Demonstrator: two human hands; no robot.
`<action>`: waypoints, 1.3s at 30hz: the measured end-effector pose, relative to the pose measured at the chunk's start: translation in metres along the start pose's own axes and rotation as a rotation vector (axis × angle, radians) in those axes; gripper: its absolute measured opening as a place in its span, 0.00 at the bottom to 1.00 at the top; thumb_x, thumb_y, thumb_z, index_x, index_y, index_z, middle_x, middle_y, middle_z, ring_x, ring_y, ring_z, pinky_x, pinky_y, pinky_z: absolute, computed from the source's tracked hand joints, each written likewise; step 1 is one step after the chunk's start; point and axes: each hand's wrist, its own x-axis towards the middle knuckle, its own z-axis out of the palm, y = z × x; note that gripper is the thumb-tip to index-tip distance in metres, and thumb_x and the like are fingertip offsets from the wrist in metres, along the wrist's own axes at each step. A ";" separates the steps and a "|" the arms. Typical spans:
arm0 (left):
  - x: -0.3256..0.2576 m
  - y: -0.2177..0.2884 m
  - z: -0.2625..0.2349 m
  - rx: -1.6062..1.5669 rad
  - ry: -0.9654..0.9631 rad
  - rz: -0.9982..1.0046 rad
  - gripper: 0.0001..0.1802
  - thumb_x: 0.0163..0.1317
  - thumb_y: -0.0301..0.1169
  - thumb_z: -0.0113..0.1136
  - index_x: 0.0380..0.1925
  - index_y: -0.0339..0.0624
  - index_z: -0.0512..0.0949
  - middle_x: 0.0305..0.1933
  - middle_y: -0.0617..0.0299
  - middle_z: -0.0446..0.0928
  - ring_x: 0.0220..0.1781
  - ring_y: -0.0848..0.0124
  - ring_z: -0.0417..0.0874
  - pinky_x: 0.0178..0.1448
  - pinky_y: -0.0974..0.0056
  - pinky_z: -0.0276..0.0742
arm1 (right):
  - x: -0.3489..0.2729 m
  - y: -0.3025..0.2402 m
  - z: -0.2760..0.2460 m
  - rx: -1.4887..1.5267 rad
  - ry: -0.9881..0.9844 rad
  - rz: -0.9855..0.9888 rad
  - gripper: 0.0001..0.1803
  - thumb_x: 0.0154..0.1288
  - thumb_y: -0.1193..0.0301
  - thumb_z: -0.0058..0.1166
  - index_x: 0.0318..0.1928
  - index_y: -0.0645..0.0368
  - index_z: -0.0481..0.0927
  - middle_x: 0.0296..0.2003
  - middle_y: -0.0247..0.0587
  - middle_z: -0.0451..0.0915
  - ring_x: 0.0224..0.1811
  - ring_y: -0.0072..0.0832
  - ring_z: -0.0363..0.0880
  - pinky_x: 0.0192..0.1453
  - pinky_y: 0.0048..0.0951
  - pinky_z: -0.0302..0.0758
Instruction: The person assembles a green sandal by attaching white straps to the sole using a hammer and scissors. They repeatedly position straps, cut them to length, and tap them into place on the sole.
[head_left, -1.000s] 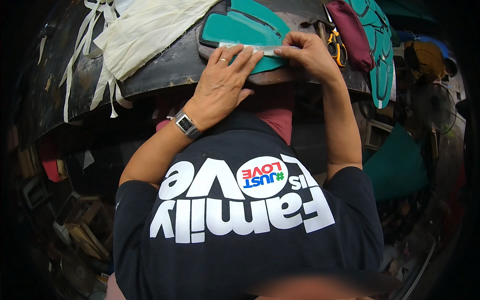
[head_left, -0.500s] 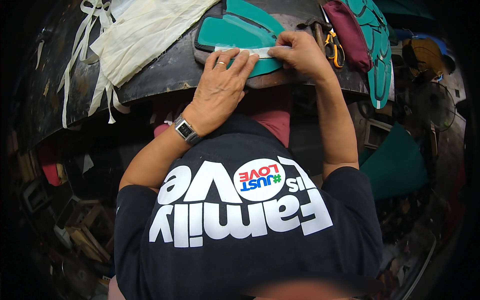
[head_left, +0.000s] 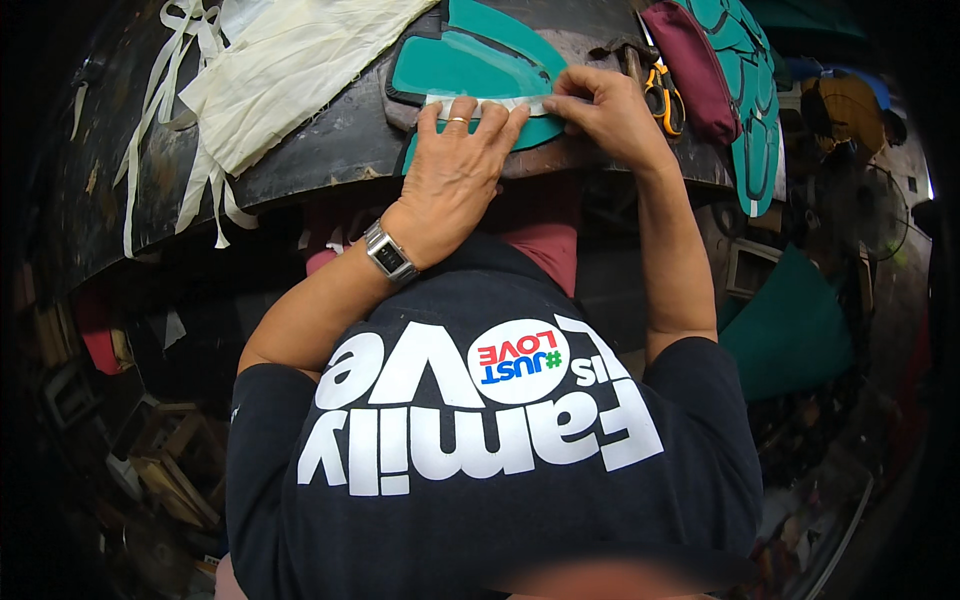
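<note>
On the dark work table several flat green pieces with black edges lie in front of me, over a greyish slab. A narrow white strip runs across the lower green piece. My left hand, with a ring and a metal wristwatch, presses its spread fingertips on the strip from the near side. Thumb and forefinger of my right hand pinch the strip's right end. Part of the strip is hidden beneath the fingers.
Cream cloth with loose ties covers the left of the table. Right of my hands lie a hammer, a tool with yellow-black handles, a maroon pouch and more green pieces. A fan stands far right.
My left hand has turned more upright, its fingers shifting slightly to the right along the strip. My right hand keeps its pinch, and has moved slightly.
</note>
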 end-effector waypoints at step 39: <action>0.112 -0.040 0.007 -0.388 -0.037 0.236 0.19 0.59 0.43 0.71 0.45 0.42 0.86 0.49 0.55 0.78 0.55 0.57 0.78 0.60 0.56 0.74 | -0.027 0.097 -0.058 -0.705 0.488 0.377 0.27 0.58 0.51 0.68 0.46 0.63 0.85 0.37 0.52 0.86 0.41 0.45 0.86 0.47 0.41 0.79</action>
